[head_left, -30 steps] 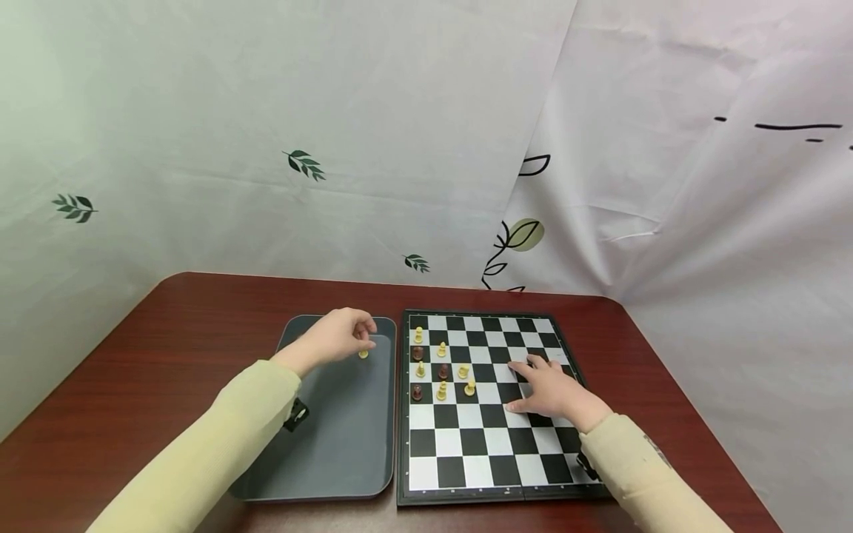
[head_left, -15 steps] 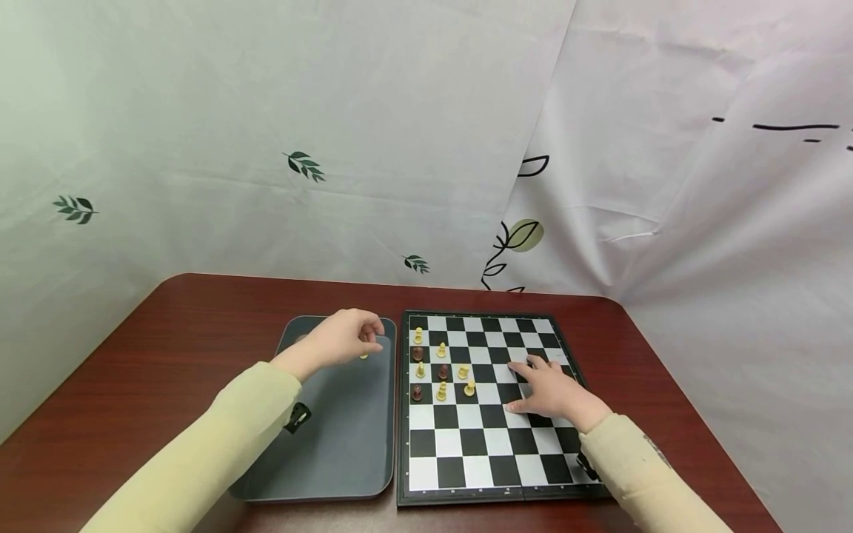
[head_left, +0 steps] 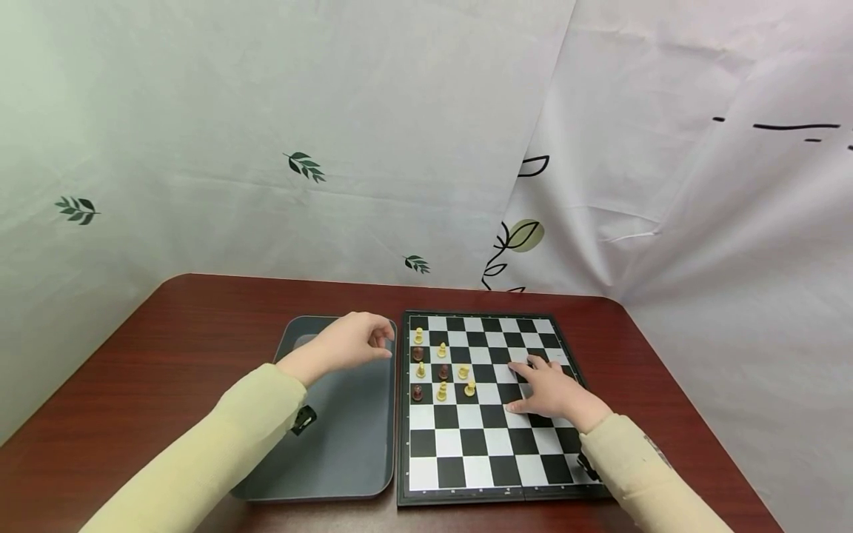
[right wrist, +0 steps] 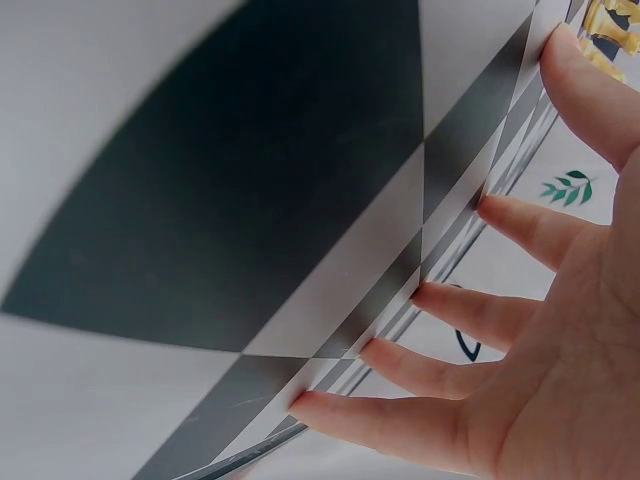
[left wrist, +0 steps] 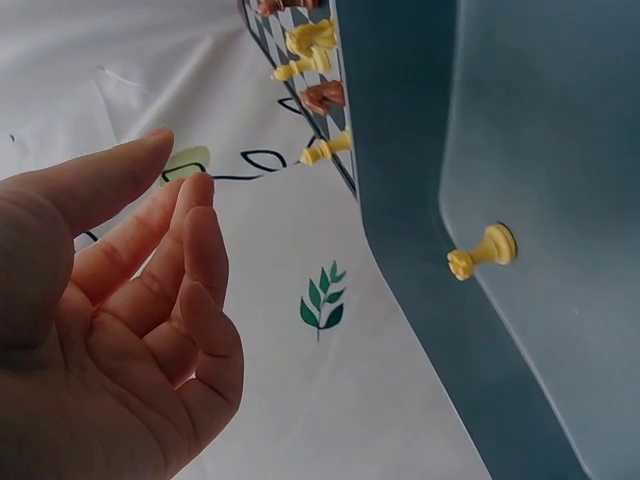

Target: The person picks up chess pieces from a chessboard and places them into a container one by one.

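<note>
My left hand [head_left: 353,339] hovers over the far right part of a grey tray [head_left: 340,444], its fingers loosely bent. The left wrist view shows nothing between thumb and fingertips. Apart from that hand, a yellow rook [left wrist: 485,252] stands upright in the tray; in the head view the hand hides it. My right hand [head_left: 552,390] spreads its fingers on the right side of a black-and-white chessboard [head_left: 469,442], fingertips touching the surface. Several yellow chess pieces [head_left: 442,391] and brown chess pieces [head_left: 417,393] stand on the board's left squares.
Tray and board lie side by side on a reddish-brown table [head_left: 133,385], a narrow gap between them. A white curtain [head_left: 373,148] with leaf prints hangs behind the table.
My left hand has drifted right, toward the tray's right rim, and now covers the yellow piece in the head view. The right hand and the pieces on the board have stayed put.
</note>
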Motion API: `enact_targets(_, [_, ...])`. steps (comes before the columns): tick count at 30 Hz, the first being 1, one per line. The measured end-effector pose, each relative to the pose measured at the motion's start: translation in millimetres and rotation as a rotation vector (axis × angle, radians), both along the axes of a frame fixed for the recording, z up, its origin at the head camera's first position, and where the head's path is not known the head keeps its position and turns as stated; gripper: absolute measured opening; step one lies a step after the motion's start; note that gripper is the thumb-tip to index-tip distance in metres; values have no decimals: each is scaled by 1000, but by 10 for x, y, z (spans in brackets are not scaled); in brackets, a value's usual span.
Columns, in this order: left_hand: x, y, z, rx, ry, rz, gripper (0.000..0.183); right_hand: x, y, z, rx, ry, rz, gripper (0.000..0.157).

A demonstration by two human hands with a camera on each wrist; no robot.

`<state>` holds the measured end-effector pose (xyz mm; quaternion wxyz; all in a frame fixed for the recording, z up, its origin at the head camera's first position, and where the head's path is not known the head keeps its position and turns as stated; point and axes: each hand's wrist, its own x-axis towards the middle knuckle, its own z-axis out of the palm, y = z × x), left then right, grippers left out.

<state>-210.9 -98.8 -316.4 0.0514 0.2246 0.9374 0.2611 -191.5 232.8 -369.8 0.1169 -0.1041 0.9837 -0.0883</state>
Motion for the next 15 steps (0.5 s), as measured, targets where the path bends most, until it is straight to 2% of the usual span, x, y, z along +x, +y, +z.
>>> enact_targets(9, [52, 129, 29, -3, 2, -54, 20, 1, 3, -8, 0, -3, 0, 73])
enact_targets(15, [38, 191, -31, -26, -14, -97, 20, -3, -3, 5, 7, 1, 5, 73])
